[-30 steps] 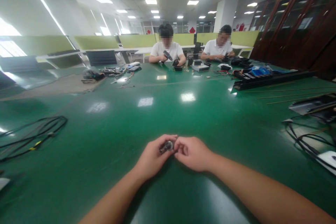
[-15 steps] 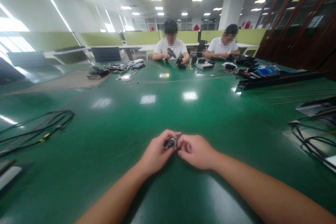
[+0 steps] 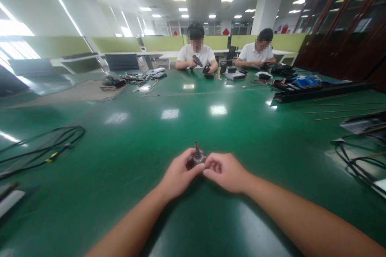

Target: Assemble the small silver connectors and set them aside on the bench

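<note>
A small grey metallic piece (image 3: 198, 156) is standing nearly upright within the left hand (image 3: 179, 173). Its narrow, ridged tip is pointing upward, tapering from a wider, shiny collar.

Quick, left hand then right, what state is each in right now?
Left hand: closed around a small, tapered metal part.
Right hand: curled beside that part; whether it holds anything cannot be told.
</note>
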A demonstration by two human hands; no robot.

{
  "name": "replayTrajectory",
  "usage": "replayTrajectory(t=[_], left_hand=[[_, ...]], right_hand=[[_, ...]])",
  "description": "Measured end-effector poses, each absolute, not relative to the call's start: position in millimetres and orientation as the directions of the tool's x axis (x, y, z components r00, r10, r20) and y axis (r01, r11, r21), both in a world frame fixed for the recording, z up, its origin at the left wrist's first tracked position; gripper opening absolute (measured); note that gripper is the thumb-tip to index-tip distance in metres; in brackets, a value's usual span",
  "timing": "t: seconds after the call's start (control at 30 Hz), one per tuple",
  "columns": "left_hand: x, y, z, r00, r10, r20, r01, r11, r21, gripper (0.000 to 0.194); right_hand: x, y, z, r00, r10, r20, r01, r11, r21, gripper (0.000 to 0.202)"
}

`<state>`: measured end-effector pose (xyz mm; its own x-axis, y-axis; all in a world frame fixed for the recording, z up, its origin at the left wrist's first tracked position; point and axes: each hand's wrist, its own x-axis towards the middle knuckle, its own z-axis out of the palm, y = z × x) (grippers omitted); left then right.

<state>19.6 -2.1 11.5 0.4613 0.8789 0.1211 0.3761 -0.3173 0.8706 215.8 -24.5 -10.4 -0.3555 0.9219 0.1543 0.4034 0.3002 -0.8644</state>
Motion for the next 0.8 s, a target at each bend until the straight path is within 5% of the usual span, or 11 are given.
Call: replayTrajectory(t=[0.2, 0.47, 0.8], left_hand=[[18, -2, 9, 0.45, 0.886, 0.112, 0.354, -0.292, 0.888, 0.031], [17, -2, 8, 0.44, 0.881, 0.176, 0.436, -0.381, 0.815, 0.034], [18, -5, 9, 0.435, 0.884, 0.174, 0.432, -0.374, 0.821, 0.033]], right_hand=[[216, -23, -10, -0.262, 0.951, 0.166, 0.291, 0.242, -0.926, 0.007], [216, -17, -19, -0.142, 0.969, 0.201, 0.242, 0.231, -0.942, 0.044], [217, -17, -18, -0.183, 0.966, 0.181, 0.249, 0.224, -0.942, 0.037]])
